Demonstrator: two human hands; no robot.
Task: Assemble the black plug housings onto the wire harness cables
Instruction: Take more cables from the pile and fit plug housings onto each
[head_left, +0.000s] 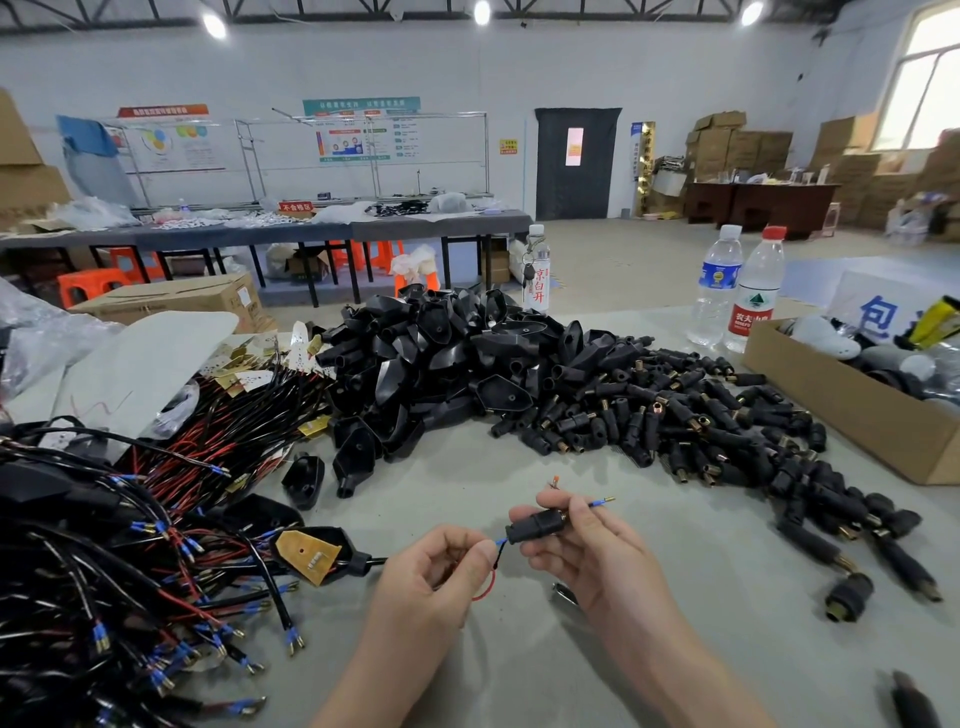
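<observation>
Head view: the right hand (587, 551) holds a black plug housing (537, 526) between thumb and curled fingers, just above the grey table (447, 483); its long axis runs nearly level, left to right, tilted slightly up at the right, brass end rightward; a blue-sleeved terminal (601, 502) sticks out past the fingers, pointing right; the left hand (441, 566) pinches the wires (494, 555) where they leave the housing's left end, a red one looping below; to the left lies the wire harness bundle (130, 519); behind sit a heap of black triangular covers (441, 364) and a spread of loose plug housings (701, 426); a cardboard box (831, 415) stands far right.
</observation>
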